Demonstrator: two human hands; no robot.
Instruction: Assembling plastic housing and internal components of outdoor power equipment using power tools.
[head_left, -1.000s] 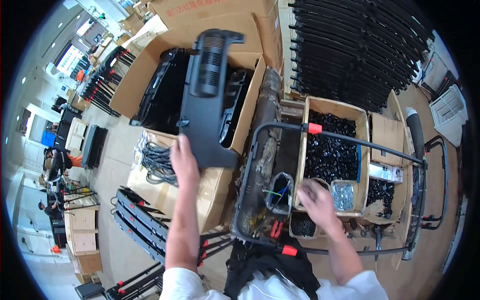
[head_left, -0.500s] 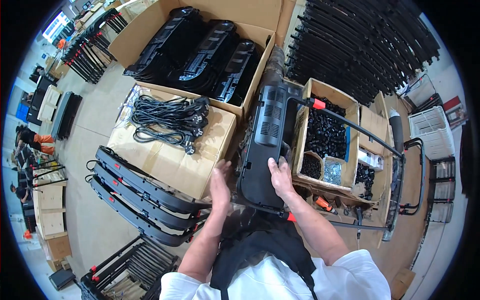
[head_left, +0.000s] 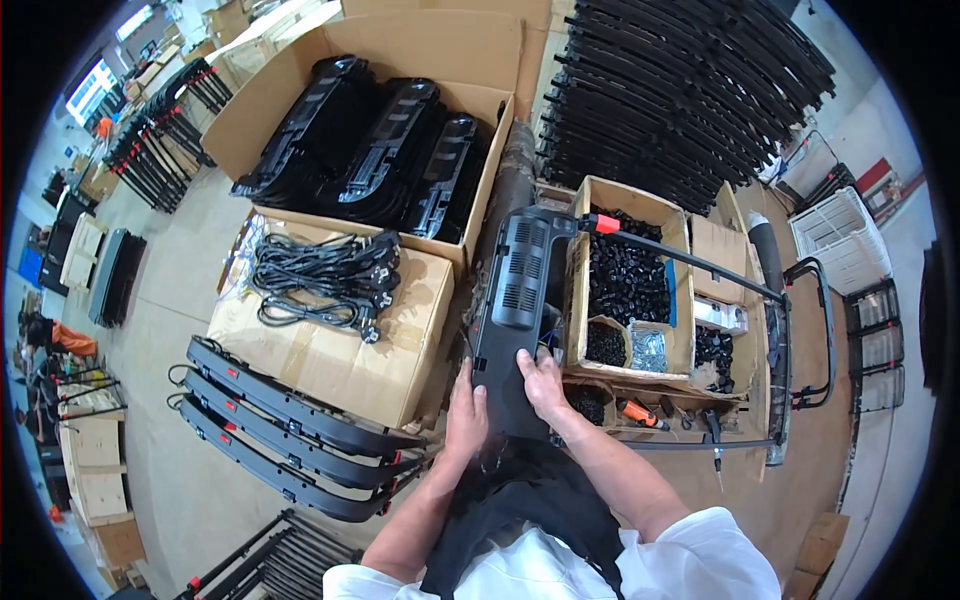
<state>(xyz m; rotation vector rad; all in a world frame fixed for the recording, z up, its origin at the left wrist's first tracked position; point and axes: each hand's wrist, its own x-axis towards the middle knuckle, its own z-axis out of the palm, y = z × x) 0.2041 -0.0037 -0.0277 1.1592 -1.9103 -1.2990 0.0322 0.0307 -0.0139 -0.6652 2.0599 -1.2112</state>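
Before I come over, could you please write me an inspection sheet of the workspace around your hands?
Surface: wooden bench, largely covered by boxes and parts.
Job's things: dark grey panel with a slotted, raised section, over the left end of a black frame with a red clip.
Clutter: small black parts in an open box; orange tool near the bench's front.
Hands: left hand at the panel's left edge; right hand at its right edge; grip strength cannot be told.
Cables: black cables with plugs, bundled on a closed carton.
Surroundings: glossy black panels in an open carton; stacked black bars beyond the bench.
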